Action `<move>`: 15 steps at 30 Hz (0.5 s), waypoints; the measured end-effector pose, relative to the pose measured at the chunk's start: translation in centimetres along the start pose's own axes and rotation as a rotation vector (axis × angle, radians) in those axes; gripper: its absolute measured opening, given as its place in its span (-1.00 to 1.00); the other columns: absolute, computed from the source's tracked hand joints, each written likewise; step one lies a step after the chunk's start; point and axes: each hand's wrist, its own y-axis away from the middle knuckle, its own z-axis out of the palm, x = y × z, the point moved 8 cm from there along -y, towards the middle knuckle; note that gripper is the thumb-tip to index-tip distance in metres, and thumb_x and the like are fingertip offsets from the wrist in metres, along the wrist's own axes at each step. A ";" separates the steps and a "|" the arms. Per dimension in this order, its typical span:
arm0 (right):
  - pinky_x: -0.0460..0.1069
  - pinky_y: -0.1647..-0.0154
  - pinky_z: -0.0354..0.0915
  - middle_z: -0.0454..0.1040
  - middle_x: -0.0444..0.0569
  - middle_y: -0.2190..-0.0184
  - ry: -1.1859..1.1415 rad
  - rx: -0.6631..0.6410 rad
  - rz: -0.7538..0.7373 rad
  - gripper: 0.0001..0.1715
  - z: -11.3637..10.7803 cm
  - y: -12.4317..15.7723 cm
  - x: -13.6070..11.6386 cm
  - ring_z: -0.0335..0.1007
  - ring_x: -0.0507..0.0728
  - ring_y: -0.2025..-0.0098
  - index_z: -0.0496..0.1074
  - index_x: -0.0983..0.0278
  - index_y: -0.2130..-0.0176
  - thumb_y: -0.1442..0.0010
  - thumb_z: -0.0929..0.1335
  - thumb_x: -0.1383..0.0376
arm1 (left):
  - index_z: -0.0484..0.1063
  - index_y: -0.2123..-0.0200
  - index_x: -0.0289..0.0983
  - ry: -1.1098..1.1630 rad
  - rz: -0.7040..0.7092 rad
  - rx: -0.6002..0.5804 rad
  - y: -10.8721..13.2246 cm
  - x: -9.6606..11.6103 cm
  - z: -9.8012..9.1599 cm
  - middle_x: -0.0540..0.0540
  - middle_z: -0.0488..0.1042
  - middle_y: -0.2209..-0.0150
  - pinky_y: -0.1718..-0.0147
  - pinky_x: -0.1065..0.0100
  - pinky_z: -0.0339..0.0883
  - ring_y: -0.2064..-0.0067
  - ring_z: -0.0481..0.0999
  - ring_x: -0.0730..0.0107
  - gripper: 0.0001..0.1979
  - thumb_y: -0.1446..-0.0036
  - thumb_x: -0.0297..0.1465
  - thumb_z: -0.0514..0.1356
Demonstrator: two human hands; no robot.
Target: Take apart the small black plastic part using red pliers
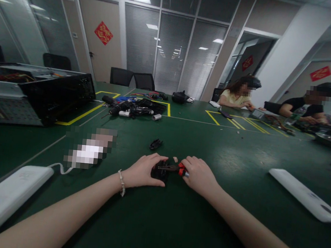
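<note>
Low on the green table, my left hand (145, 171) is closed around the side of a small black part (158, 173), thumb below and fingers above. The part's exact kind is too dark to make out. Red-handled pliers (182, 169) are in my right hand (200, 176), its fingers wrapped over the handles. The pliers' dark jaws reach left over the black part; whether they grip it I cannot tell. Just beyond the jaws lies a small pale piece (175, 159). A little farther off sits a loose black piece (155, 144).
White power banks (305, 195) lie at both sides, the left one cabled to a blurred device (93, 148). An opened computer case (59, 98) stands at left. A drill (117, 107) and cables lie beyond, inside yellow tape. Several people (237, 95) sit at far right.
</note>
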 end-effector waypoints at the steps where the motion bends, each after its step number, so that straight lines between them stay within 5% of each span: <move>1: 0.01 0.26 0.18 0.41 0.02 0.28 0.001 0.003 -0.005 -0.71 0.0 0.0 0.0 0.28 0.13 0.26 0.37 0.31 0.23 0.04 0.34 0.32 | 0.10 -0.09 -0.11 -0.002 0.004 0.000 0.0 0.0 0.0 -0.09 0.27 0.04 0.17 0.19 0.21 0.11 0.33 0.14 -0.26 0.17 -0.05 0.24; 15: -0.01 0.30 0.14 0.41 0.01 0.31 0.013 0.058 -0.042 -0.77 -0.4 0.1 0.0 0.25 0.11 0.31 0.37 0.30 0.27 0.02 0.31 0.32 | 0.12 -0.08 -0.11 0.002 0.004 -0.002 -0.1 0.0 0.0 -0.08 0.28 0.02 0.15 0.18 0.20 0.10 0.32 0.15 -0.26 0.18 -0.04 0.25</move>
